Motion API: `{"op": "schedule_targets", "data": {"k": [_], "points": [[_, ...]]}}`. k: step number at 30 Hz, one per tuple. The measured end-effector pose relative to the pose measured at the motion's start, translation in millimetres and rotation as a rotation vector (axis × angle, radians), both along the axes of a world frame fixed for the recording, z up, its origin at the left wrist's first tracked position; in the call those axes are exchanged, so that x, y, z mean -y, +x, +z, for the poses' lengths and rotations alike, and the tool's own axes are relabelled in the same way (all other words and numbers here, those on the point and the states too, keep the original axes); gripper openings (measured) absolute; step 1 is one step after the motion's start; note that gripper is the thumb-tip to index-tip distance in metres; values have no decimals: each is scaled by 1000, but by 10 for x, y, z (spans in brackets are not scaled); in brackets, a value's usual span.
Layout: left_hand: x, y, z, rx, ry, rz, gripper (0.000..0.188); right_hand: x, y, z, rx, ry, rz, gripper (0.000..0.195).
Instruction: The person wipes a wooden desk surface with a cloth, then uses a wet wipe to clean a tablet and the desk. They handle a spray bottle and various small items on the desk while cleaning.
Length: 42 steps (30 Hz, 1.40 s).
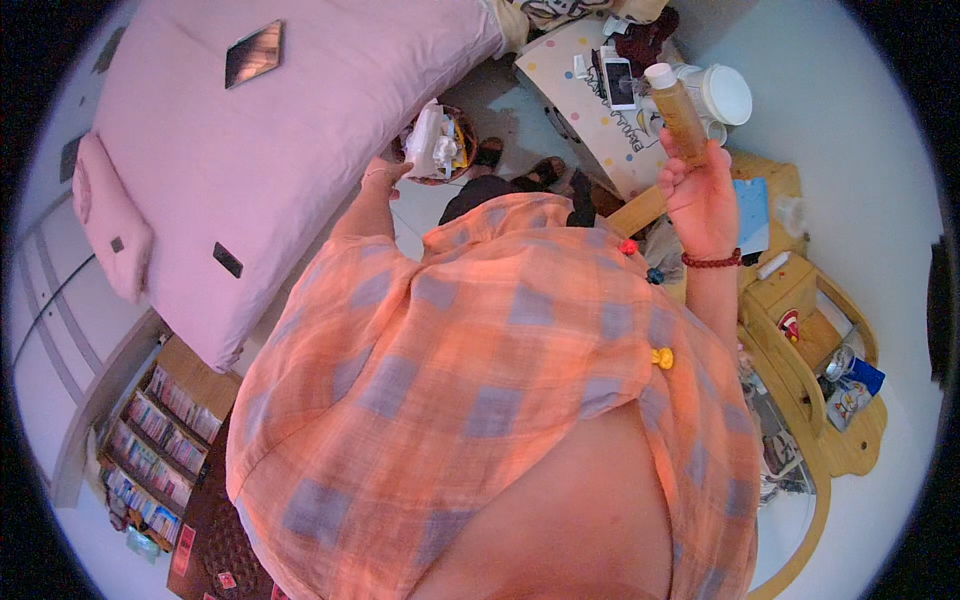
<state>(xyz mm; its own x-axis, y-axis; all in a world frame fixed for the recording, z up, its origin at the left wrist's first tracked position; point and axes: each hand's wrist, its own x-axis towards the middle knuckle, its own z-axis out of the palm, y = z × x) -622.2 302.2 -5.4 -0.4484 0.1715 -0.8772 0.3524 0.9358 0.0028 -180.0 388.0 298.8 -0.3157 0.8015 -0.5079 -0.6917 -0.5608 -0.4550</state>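
My right hand (699, 184), palm up and with a red bracelet at the wrist, is closed around the lower part of a clear plastic bottle (677, 116) with a white cap and amber liquid. The bottle is raised in front of a small table with a printed top (600, 142). Between the bed and my body, my left hand (386, 174) is lowered, fingers apart, with nothing seen in it. Just beyond it stands a round bin (465, 142) with white plastic and crumpled paper inside; whether the hand touches its rim I cannot tell.
A bed with a pink sheet (300, 127) fills the left, with a tablet (255, 54) and a dark phone (228, 259) on it. A white phone (619, 81) and a white lidded tub (726, 94) are on the table. Wooden shelving (806, 315) stands right, a bookcase (157, 450) lower left.
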Motion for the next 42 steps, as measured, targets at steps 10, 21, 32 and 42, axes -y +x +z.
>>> {"op": "schedule_targets", "data": {"k": [10, 21, 32, 42], "points": [[-1342, 1414, 1855, 1004, 912, -371, 55, 117, -231, -78, -118, -106, 7, 44], [-1520, 2691, 2892, 1926, 623, 175, 56, 243, -251, 255, 409, 134, 248, 62], [-1609, 3006, 3133, 1930, 176, 125, 58, 2210, 1524, -1944, 2090, -279, 487, 77], [-1526, 3346, 3354, 1751, 439, -41, 54, 2361, 1453, -2425, 1747, -359, 290, 65]]}}
